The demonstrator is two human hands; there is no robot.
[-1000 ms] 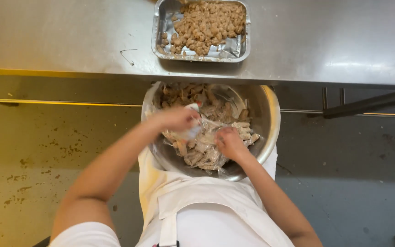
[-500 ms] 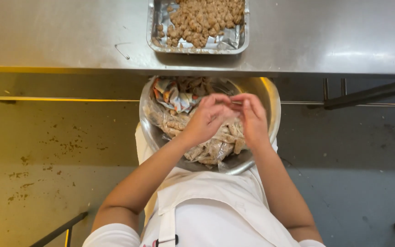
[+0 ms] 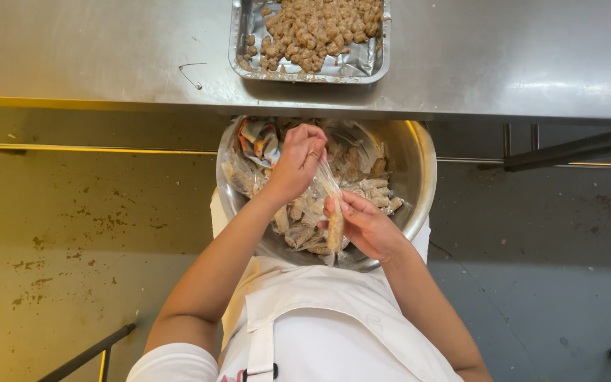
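On the steel surface a foil tray is part-filled with unwrapped pieces. Above the bowl, where many remain wrapped, one wrapped piece is pinched by the left hand and right hand.

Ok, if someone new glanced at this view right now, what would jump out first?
Probably the two hands over the steel bowl at centre: the left hand and right hand stretch a small clear wrapper with a brownish piece inside, above a heap of similar wrapped pieces. Next, the foil tray of brown unwrapped pieces on the steel counter at top.
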